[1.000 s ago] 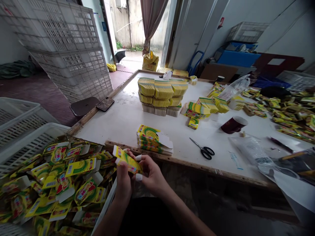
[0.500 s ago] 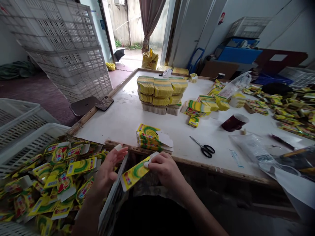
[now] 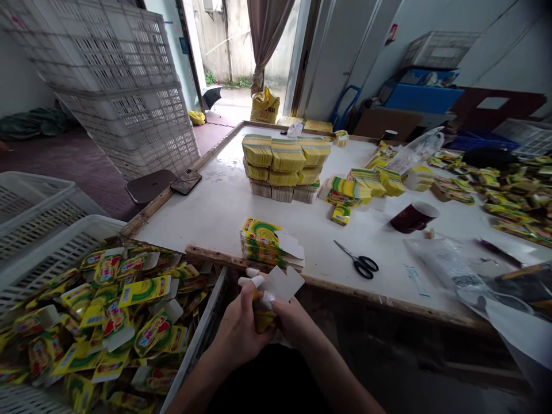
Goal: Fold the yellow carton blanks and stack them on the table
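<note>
Between my two hands, in front of the table's near edge, is a yellow and green printed carton (image 3: pixel 264 319) with its white flaps spread at the top. My left hand (image 3: pixel 240 325) is closed around its left side, white tape on the fingertips. From the right, my right hand (image 3: pixel 294 319) grips the same carton below the flaps. The fingers cover most of its printed face. Just beyond them on the table lies a stack of flat cartons (image 3: pixel 264 234), white flaps pointing right.
At the left, a white crate (image 3: pixel 86 227) holds many yellow cartons. On the table (image 3: pixel 207 215) are black-handled scissors (image 3: pixel 364 265), a dark red mug (image 3: pixel 414 217), a phone (image 3: pixel 186 181) and bundled carton stacks (image 3: pixel 287 155). Stacked crates (image 3: pixel 125 86) rise at the far left.
My left hand, open and apart before, has moved right and closed on the carton. The carton has turned from lying slanted to having its white flaps up.
</note>
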The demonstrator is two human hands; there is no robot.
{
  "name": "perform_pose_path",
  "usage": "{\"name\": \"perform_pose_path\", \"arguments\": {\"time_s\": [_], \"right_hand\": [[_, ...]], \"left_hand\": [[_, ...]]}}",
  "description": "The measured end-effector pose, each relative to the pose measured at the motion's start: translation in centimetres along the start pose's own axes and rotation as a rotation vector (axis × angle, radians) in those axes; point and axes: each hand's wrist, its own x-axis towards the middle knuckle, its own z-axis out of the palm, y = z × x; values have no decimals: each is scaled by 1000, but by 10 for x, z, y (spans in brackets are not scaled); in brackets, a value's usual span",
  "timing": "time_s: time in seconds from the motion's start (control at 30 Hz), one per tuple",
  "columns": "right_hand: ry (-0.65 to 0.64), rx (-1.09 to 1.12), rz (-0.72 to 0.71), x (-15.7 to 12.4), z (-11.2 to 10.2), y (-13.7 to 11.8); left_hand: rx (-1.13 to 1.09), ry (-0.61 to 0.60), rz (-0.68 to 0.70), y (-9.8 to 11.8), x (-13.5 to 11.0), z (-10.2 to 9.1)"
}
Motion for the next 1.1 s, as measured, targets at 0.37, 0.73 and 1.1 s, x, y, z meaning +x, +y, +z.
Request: {"name": "perform_pose_path", "arguments": {"time_s": [0.37,0.73,1.1], "right_hand": [[-138,-562,-380,-2,2,3],[-214,-1005,-349,6,-21,5],[-145,-862,-323,10,-19,-11]], "left_hand": [[-19,-10,-33,-12,7,-3],[138,-92,-183,-12,9,-28],[178,-167,-216,-5,14,-36]]}}
